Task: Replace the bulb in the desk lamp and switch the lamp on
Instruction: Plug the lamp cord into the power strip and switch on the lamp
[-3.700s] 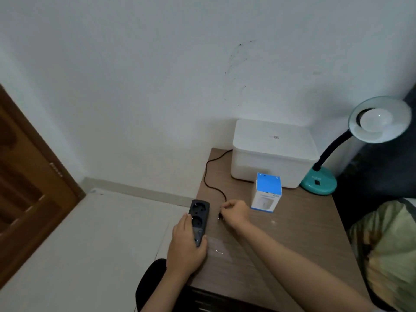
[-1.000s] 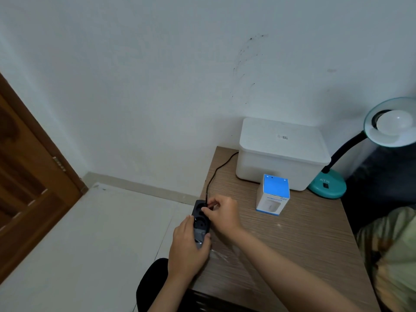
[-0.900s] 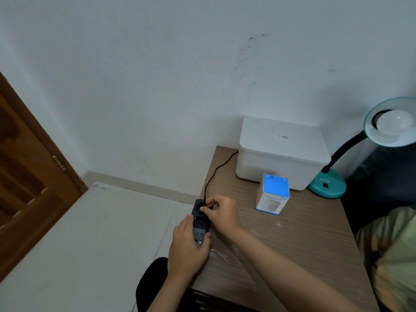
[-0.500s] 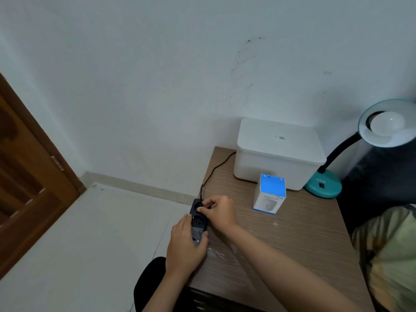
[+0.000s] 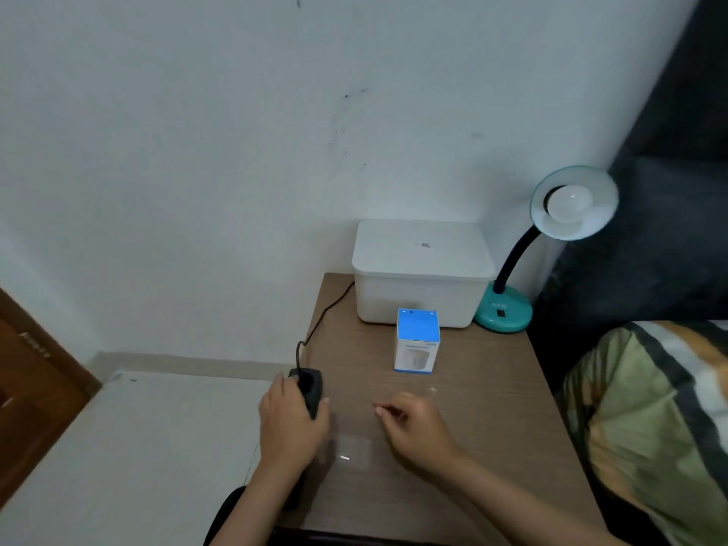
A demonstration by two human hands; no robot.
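Note:
The teal desk lamp [image 5: 503,309] stands at the table's far right corner, its shade [image 5: 573,202] tipped toward me with a white bulb [image 5: 570,204] in it, unlit. Its black cord [image 5: 324,311] runs along the table's left side to a black power strip [image 5: 310,386] at the left edge, with the plug seated in the strip's far socket. My left hand [image 5: 291,425] grips the strip. My right hand [image 5: 417,425] hovers over the table to the right of it, fingers loosely curled, holding nothing. A blue and white bulb box [image 5: 417,340] stands mid-table.
A white lidded plastic bin [image 5: 421,269] sits against the wall behind the bulb box. The wooden table [image 5: 492,407] has a bed with patterned bedding [image 5: 650,419] along its right side. A brown door [image 5: 35,392] is at the far left, pale floor below.
My right hand pushed the plug into the strip's far socket, then let go and drew back to the right. My left hand stayed on the strip. The view tilted down.

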